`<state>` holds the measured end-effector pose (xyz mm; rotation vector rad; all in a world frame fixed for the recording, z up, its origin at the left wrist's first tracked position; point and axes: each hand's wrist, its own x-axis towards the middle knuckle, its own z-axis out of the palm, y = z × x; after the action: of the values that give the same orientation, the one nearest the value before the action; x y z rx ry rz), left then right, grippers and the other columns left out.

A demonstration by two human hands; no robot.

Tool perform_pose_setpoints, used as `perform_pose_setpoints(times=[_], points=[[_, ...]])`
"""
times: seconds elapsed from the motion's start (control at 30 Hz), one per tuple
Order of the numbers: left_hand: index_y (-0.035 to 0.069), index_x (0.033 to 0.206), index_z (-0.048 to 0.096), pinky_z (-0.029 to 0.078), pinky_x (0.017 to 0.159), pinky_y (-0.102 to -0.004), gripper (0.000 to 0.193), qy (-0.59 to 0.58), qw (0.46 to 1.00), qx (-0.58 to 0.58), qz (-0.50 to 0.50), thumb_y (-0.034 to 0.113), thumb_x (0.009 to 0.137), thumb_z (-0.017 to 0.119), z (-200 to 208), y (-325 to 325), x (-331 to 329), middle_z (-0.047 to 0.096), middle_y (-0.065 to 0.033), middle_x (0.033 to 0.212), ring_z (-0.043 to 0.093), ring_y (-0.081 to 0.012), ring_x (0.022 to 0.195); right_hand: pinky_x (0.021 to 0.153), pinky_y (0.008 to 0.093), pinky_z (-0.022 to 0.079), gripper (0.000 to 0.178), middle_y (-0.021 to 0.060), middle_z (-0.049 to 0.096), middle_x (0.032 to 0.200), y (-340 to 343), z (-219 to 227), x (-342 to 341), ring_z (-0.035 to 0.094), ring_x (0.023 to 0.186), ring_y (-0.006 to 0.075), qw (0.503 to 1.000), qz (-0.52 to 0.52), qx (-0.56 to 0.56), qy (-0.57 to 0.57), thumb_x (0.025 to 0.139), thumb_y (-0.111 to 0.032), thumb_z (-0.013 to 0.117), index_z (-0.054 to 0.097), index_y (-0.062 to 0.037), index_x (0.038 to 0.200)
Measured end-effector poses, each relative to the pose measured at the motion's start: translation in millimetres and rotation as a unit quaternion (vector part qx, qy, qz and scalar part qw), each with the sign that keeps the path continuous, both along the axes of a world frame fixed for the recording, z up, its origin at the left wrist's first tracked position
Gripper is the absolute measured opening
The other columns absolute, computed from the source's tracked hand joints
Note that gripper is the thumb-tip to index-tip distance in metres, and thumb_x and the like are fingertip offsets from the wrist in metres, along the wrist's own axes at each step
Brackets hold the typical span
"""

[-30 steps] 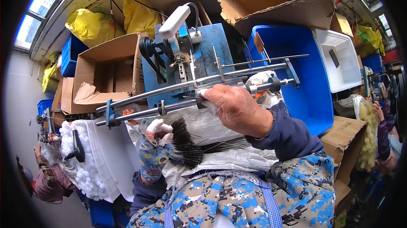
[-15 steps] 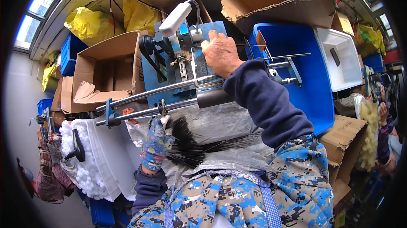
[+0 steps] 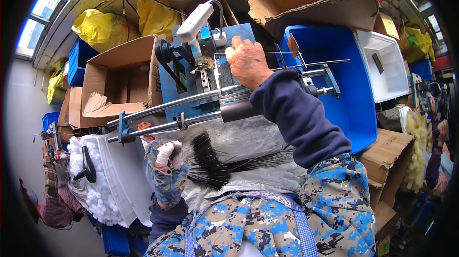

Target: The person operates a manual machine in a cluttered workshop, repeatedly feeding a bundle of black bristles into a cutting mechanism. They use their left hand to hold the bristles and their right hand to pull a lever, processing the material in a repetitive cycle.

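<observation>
My right hand is bare and closed, resting over the blue bench machine. Its fingertips and anything within them are hidden; a thin metal wire runs out to the right from behind it. My left hand, in a patterned glove with pale wrapping on a finger, is curled below two steel rails. Beside it, at my lap, lies a dense fan of black bristles; whether the curled fingers grip some strands is unclear. Thin dark wires stretch from the bristles to the right over grey sheeting.
An open cardboard box stands left of the machine, a blue bin right of it. A white tub with white fluffy pieces is at lower left. Other people's arms show at both edges.
My left hand has moved down and left, away from the lower rail, and has turned so the wrapped finger shows. My right hand has shifted very slightly left on the machine.
</observation>
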<state>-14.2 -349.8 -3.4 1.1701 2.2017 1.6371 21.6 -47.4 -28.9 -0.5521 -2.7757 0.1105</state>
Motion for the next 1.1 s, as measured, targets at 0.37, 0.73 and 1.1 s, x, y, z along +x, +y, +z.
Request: perform_pose_setpoints(times=[0.37, 0.73, 1.1], points=[[0.006, 0.12, 0.048, 0.048, 0.058, -0.0224, 0.043, -0.113, 0.985, 0.127, 0.032, -0.009, 0.08, 0.056, 16.6, 20.9, 7.0, 0.061, -0.0134, 0.086, 0.06, -0.0144, 0.067, 0.072, 0.0422, 0.035, 0.013, 0.0095, 0.057, 0.088, 6.5, -4.9, -6.2, 0.055, 0.085, 0.026, 0.999, -0.007, -0.036, 0.01, 0.074, -0.014, 0.053, 0.066, -0.0105, 0.079], [0.009, 0.123, 0.044, 0.051, 0.053, -0.0242, 0.048, -0.109, 0.991, 0.079, -0.009, -0.008, 0.08, 0.055, 15.2, 16.6, 1.6, 0.06, -0.0146, 0.087, 0.06, -0.0169, 0.069, 0.086, 0.0497, 0.029, 0.032, 0.0152, 0.044, 0.119, 13.2, -6.9, 5.0, 0.039, 0.108, 0.0314, 0.995, -0.063, -0.072, -0.035, 0.076, -0.026, 0.06, 0.062, -0.0031, 0.099], [0.008, 0.126, 0.042, 0.049, 0.053, -0.025, 0.05, -0.115, 0.986, 0.117, -0.033, -0.009, 0.08, 0.054, 14.6, 30.1, 11.0, 0.06, -0.0148, 0.088, 0.059, -0.0169, 0.069, 0.072, 0.0411, 0.042, 0.055, 0.0157, 0.04, 0.109, -11.6, 7.0, 32.9, 0.045, 0.1, 0.0295, 0.991, -0.053, -0.099, -0.076, 0.072, -0.031, 0.067, 0.051, 0.003, 0.113]])
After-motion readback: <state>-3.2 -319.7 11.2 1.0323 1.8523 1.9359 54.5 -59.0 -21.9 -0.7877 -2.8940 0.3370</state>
